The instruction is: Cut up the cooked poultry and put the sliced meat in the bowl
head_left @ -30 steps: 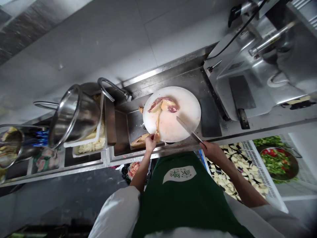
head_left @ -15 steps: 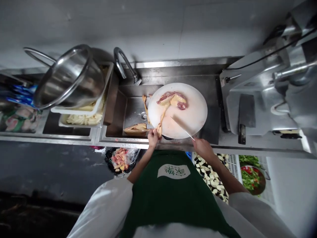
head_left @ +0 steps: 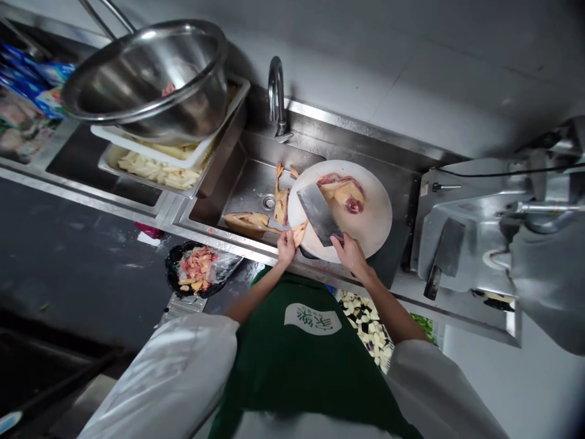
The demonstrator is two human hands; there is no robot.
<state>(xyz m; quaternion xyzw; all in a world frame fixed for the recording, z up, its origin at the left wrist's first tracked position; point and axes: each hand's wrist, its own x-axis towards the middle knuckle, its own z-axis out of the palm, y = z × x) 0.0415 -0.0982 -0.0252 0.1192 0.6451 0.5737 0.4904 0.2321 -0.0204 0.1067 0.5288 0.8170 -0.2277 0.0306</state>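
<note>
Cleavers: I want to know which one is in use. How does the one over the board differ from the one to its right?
The held cleaver is gripped by the right hand over the white board; the spare cleaver lies untouched on the steel surface to the right. The held cleaver's blade crosses the poultry that the left hand grips; the spare cleaver touches no food. Both have broad rectangular blades.

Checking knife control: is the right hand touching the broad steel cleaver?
Touching: head view shows the right hand gripping the broad steel cleaver at its handle end.
</note>
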